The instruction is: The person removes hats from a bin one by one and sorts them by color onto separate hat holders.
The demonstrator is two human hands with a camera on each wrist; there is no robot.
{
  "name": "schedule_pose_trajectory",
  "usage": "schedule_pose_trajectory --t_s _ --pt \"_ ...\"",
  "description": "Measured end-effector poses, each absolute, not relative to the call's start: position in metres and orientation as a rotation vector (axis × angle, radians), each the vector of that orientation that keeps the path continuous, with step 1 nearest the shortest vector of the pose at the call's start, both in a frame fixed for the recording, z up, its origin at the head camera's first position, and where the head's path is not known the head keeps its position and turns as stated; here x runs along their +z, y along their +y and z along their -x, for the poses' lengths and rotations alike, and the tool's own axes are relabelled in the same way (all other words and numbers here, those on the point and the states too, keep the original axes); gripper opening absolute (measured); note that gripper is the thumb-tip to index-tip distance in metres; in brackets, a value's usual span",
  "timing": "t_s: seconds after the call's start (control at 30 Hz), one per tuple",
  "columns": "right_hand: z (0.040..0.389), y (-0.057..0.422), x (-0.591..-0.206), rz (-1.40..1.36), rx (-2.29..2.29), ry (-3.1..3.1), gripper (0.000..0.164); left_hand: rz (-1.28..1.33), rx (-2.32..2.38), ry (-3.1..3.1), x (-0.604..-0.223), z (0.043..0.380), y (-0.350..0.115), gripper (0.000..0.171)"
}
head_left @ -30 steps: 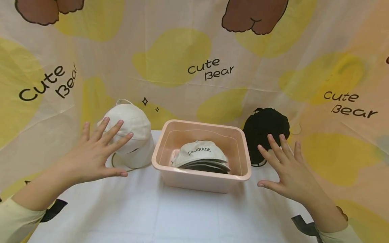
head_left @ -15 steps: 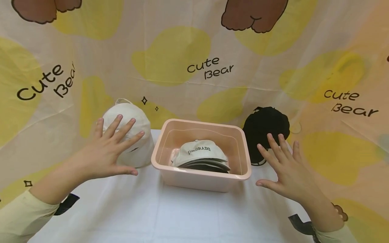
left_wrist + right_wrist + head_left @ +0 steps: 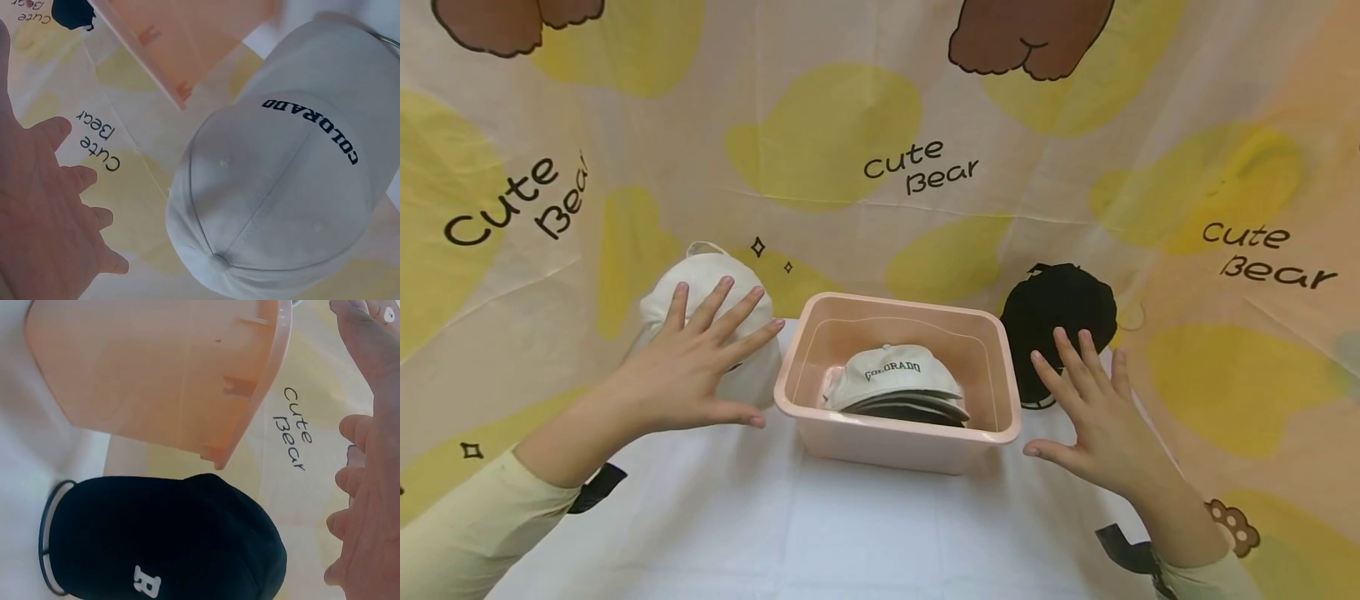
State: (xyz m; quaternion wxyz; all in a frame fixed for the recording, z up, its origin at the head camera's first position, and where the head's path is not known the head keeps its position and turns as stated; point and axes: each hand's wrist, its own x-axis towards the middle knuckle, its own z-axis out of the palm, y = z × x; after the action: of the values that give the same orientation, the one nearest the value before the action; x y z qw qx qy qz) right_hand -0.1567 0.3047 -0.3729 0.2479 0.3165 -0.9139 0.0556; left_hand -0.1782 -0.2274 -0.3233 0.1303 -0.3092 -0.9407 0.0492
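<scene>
My left hand (image 3: 692,371), fingers spread, hovers in front of a white baseball cap (image 3: 703,271) and covers much of it in the head view. In the left wrist view this cap (image 3: 275,194) shows COLORADO lettering, and the palm faces it with nothing held. On the other side, my right hand (image 3: 1093,425) is also spread and holds nothing, in front of a black baseball cap (image 3: 1060,304). A white letter marks the black cap (image 3: 162,531) in the right wrist view. Between the hands stands a pink plastic bin (image 3: 880,446), with stacked caps (image 3: 898,375) inside, a white COLORADO one on top.
A white cloth (image 3: 865,533) covers the table. Behind it hangs a patterned curtain (image 3: 820,142) with yellow patches and "Cute Bear" print. A metal ring (image 3: 384,40) shows by the white cap's brim, and a dark ring (image 3: 44,537) by the black cap's.
My left hand has moved right across the front of the white cap, closer to the bin. My right hand has drifted slightly left. Caps and bin stay put.
</scene>
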Motion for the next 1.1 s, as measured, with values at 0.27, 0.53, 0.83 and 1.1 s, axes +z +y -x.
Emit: schedule_pose_trajectory --t_s 0.27,0.53,0.83,1.1 --pt "0.16 0.298 -0.381 -0.871 0.268 -2.45 0.106 0.922 0.1 -2.773 -0.318 0.179 -0.213 0.11" --pt "0.164 0.293 -0.385 -0.869 0.321 -2.436 0.11 0.995 -0.025 -2.805 -0.314 0.183 -0.198 0.108" --pt "0.168 0.288 -0.391 -0.902 0.493 -2.43 0.111 1.064 -0.118 -2.839 -0.313 0.187 -0.176 0.109" --pt "0.171 0.285 -0.4 -0.933 0.569 -2.447 0.114 1.177 -0.278 -2.82 -0.314 0.197 -0.155 0.108"
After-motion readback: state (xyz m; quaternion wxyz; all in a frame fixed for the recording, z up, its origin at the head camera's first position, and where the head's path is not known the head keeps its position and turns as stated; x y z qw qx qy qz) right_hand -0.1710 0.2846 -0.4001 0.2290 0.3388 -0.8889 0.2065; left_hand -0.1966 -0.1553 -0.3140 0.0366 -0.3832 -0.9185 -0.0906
